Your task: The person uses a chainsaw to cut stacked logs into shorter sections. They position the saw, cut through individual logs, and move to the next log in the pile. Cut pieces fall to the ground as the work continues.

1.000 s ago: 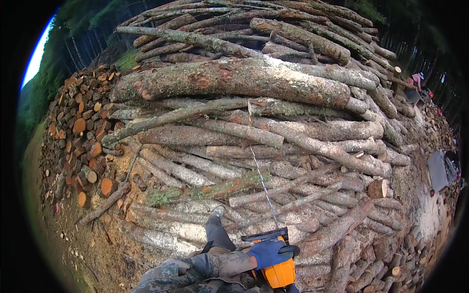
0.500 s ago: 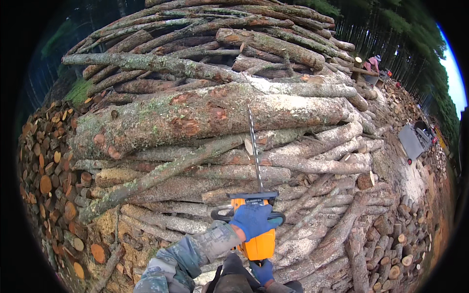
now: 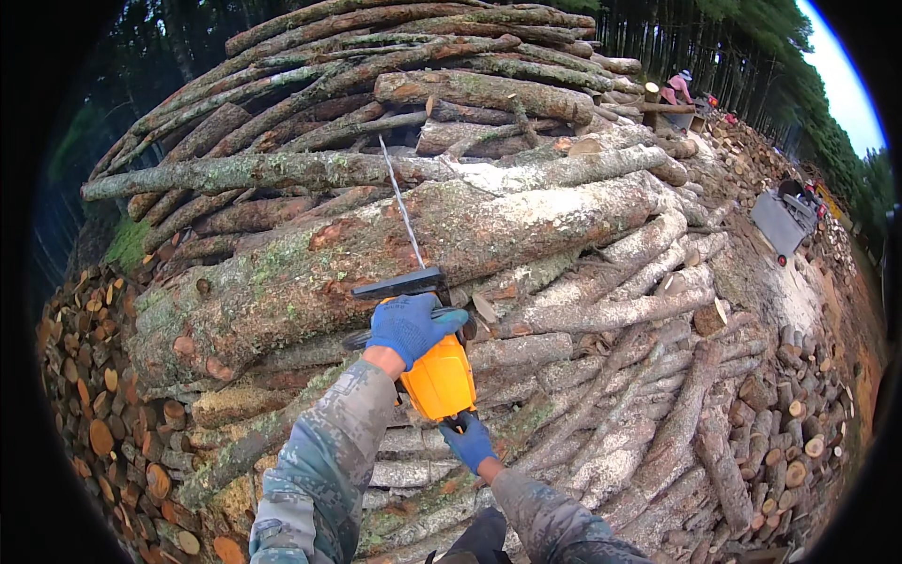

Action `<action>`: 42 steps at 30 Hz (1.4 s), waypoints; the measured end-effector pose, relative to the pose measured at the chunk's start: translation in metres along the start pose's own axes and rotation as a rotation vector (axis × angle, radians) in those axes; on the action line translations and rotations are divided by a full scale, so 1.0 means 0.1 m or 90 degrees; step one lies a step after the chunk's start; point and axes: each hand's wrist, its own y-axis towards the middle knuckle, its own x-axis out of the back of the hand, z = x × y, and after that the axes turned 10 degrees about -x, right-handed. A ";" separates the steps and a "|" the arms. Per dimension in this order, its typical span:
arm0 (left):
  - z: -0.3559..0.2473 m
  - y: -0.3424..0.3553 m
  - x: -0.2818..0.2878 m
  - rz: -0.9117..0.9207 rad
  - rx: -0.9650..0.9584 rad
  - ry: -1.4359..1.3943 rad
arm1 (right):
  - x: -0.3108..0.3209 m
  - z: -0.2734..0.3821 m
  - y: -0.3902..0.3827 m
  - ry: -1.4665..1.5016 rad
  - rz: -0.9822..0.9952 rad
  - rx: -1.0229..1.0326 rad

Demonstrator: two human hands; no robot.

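Observation:
An orange chainsaw is held out over a thick, lichen-spotted log in the big pile. My left hand, in a blue work glove, is closed on its front handle, just behind the black hand guard. Lower down, my right hand, also gloved, grips the rear handle. The saw's bar points away from me across that log toward a thinner log above it. Whether the bar touches the wood I cannot tell. Both camouflage sleeves reach in from the lower edge.
Cut rounds are heaped at the left and lower right. A grey machine with wheels stands on sawdust-covered ground at the right. Farther back, a person in pink bends by a raised log. Dark trees stand behind.
The chainsaw and both hands have risen and shifted left over the thick log. My right hand and forearm have come into fuller view. The camera's view has turned toward the right.

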 end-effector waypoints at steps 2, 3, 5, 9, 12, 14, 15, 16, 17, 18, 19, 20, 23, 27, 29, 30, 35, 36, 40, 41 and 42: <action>0.15 0.13 -0.03 -0.030 -0.006 0.026 | -0.10 -0.01 0.25 -0.035 -0.005 -0.009; 0.21 0.20 -0.03 -0.045 -0.012 0.037 | -0.14 0.01 0.36 -0.053 -0.010 -0.013; 0.35 0.32 0.01 -0.030 0.004 0.023 | -0.21 0.05 0.49 -0.076 -0.057 0.008; 0.49 0.48 0.00 -0.046 0.035 0.031 | -0.26 0.11 0.77 -0.099 -0.033 -0.013; 0.46 0.68 -0.06 -0.034 0.064 0.068 | -0.15 0.15 0.94 -0.106 -0.015 -0.006; 0.45 0.78 -0.01 0.002 0.083 0.062 | -0.11 0.11 1.05 -0.141 -0.014 0.018; 0.45 0.84 0.02 0.051 0.098 0.083 | -0.11 0.05 1.09 -0.159 -0.014 0.027; 0.46 0.82 0.04 0.039 0.099 0.086 | -0.15 0.04 1.08 -0.165 -0.009 0.034; 0.46 0.84 0.04 0.063 0.107 0.092 | -0.19 0.04 1.08 -0.174 -0.004 0.043; 0.32 0.91 0.08 0.091 0.115 0.085 | -0.18 0.02 1.14 -0.145 -0.019 0.039; 0.18 0.99 0.08 0.120 0.124 0.077 | -0.01 -0.05 1.16 -0.155 -0.027 0.027; 0.26 0.97 0.08 0.114 0.136 0.096 | -0.12 0.09 1.07 -0.160 0.005 0.019; 0.33 0.94 0.02 0.095 0.160 0.103 | -0.04 0.31 1.00 -0.102 0.044 -0.013; 0.16 1.11 -0.12 0.048 0.115 0.084 | 0.06 0.11 1.16 -0.045 0.035 0.021; 0.17 1.10 -0.11 0.059 0.138 0.064 | 0.07 0.05 1.21 -0.065 0.034 0.042; 0.21 1.01 -0.09 0.058 0.162 0.070 | 0.03 0.08 1.16 -0.083 0.050 0.029; 0.26 0.90 -0.11 0.079 0.196 0.007 | 0.10 0.05 1.18 -0.122 0.066 -0.039; 0.28 0.91 -0.17 0.053 0.182 0.012 | 0.12 0.04 1.22 -0.094 0.090 -0.065; 0.35 0.85 -0.25 0.073 0.190 0.008 | 0.13 0.13 1.12 -0.078 0.118 -0.084; 0.33 0.84 -0.21 0.096 0.196 0.003 | 0.15 0.16 1.10 -0.086 0.136 -0.098; 0.32 0.82 -0.20 0.120 0.205 -0.001 | 0.13 0.21 1.08 -0.094 0.156 -0.111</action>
